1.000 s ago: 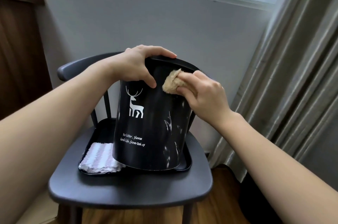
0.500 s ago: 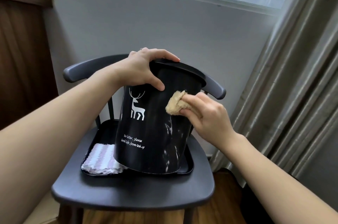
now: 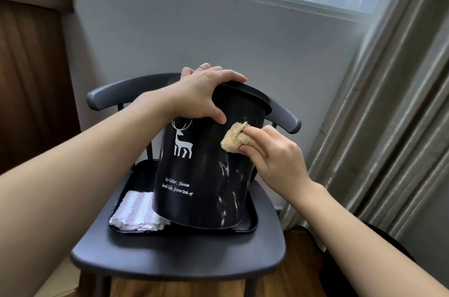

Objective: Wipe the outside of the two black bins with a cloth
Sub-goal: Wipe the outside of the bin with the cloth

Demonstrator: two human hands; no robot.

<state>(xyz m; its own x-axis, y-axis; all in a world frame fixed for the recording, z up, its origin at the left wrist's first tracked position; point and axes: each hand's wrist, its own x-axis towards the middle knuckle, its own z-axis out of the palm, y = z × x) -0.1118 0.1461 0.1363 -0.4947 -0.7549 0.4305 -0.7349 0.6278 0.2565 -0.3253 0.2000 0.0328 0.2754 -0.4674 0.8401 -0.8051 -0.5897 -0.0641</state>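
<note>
A black bin (image 3: 204, 175) with a white deer print and white lettering stands tilted on a black tray (image 3: 245, 226) on a dark chair. My left hand (image 3: 201, 92) grips its top rim, thumb down the front. My right hand (image 3: 274, 153) pinches a bunched tan cloth (image 3: 234, 137) and presses it against the bin's upper right side. Only one bin is in view.
A folded white and pink striped cloth (image 3: 137, 214) lies in the tray's left part, partly under the bin. The chair (image 3: 184, 255) backs onto a grey wall. Curtains (image 3: 388, 126) hang at the right, brown wooden furniture (image 3: 31, 78) stands at the left.
My right hand has dragged the tan cloth downward along the bin's side from just under the rim. My left hand keeps its grip on the rim.
</note>
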